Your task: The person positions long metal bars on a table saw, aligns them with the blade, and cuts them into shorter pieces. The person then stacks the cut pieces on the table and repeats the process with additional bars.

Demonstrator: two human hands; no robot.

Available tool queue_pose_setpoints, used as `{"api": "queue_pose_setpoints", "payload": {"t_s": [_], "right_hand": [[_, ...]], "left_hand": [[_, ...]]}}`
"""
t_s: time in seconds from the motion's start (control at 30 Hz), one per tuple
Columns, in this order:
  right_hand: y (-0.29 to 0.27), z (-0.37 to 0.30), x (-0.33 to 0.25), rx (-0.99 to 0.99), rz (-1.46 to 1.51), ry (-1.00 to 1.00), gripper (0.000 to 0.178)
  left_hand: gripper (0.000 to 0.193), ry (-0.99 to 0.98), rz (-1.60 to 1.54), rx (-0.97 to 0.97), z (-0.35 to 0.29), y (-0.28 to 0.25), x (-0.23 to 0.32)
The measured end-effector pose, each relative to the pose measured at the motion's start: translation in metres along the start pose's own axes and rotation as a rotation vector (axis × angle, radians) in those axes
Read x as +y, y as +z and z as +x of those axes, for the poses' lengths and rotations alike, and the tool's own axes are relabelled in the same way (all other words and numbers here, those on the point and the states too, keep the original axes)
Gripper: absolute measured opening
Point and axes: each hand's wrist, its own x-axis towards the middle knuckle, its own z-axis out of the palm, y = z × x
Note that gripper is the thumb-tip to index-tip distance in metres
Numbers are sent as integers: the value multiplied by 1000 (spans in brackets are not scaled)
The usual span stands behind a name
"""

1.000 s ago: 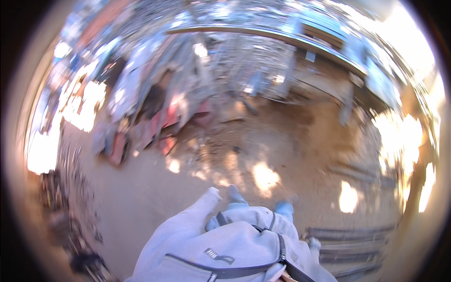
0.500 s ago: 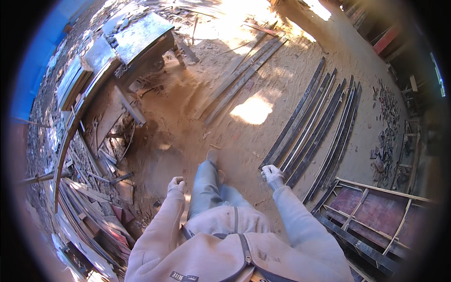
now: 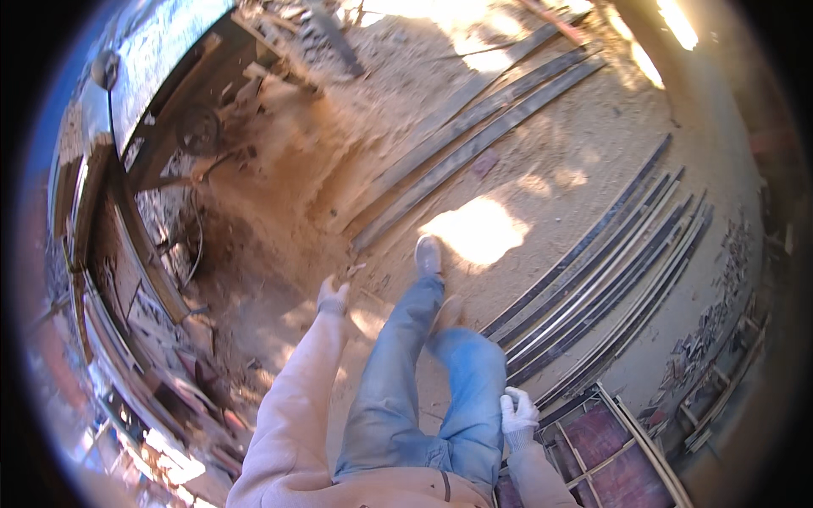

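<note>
My left hand (image 3: 333, 298), in a pale glove, hangs ahead of my body above the sandy ground. Its fingers are loosely apart and it holds nothing. My right hand (image 3: 519, 412), in a white knit glove, is beside my right thigh with its fingers curled in and nothing visible in them. Nearest to it are a reddish panel with a pale frame (image 3: 598, 435) and the near ends of several long dark strips (image 3: 584, 279) lying side by side on the ground. My left leg is stretched forward, its shoe on the sand.
Long planks (image 3: 474, 140) lie on the ground ahead. At the far left stands a bench with a pale top (image 3: 169, 72), with stacked boards and scrap wood (image 3: 152, 372) below it. Small dark chips (image 3: 707, 339) are strewn along the right. A sunlit patch (image 3: 478, 229) marks the sand.
I have moved forward, and the view has tilted and turned. My left hand has swung forward and its fingers have loosened. My right hand has swung back beside my thigh.
</note>
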Motion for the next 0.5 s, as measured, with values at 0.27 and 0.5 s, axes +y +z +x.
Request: {"api": "queue_pose_setpoints", "payload": {"t_s": [0.27, 0.5], "right_hand": [[4, 93, -13, -82, -310, 26, 30], [-23, 140, -13, -17, -226, -103, 27]], "left_hand": [[63, -257, -465, 87, 185, 98, 36], [20, -466, -1077, 353, 263, 169, 64]]}}
